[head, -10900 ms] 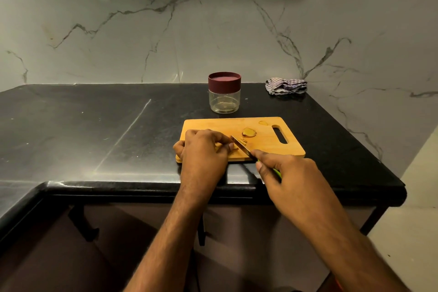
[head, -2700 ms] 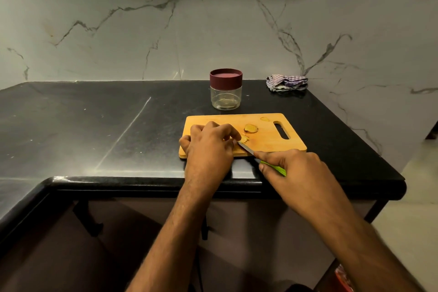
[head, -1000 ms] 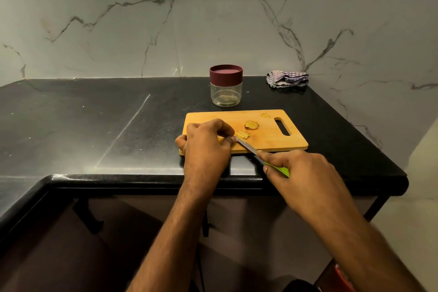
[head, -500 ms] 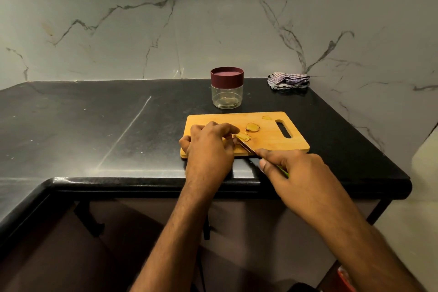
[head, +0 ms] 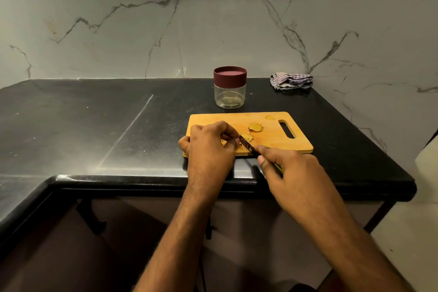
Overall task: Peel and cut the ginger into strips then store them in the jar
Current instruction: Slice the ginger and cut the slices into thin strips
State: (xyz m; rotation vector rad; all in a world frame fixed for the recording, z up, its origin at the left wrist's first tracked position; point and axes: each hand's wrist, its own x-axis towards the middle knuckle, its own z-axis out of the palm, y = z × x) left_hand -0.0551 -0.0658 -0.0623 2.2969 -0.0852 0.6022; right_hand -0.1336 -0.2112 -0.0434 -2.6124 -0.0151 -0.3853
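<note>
1. The wall (head: 213, 31) is smooth white marble with thin grey lines. It looks the same as before.
2. The counter (head: 94, 125) is flat, black and shiny, with a rounded front edge. It has not changed.
3. The cutting board (head: 272, 144) is a flat wooden rectangle with round corners and a long slot for a handle at its right end. It lies near the front of the counter, where it was half a second ago.
4. The left hand (head: 209, 147) sits on the left part of the board. Its fingers are bent and pinch a piece of ginger (head: 246, 137) down on the wood. The hand has hardly moved.
5. The right hand (head: 291, 173) is curled around the green handle of the knife (head: 247, 144). The thin dark blade now rests across the ginger right beside the left fingertips, a bit further in than before.
6. The jar (head: 230, 95) is round clear glass with a dark red lid on. It stands just behind the board, not moved.
7. The cloth (head: 291, 81) is striped and crumpled, in the back right corner, same as before.
8. A ginger slice (head: 255, 127) is small, round and yellow-brown. It lies on the board beside the knife tip, as it did earlier.
</note>
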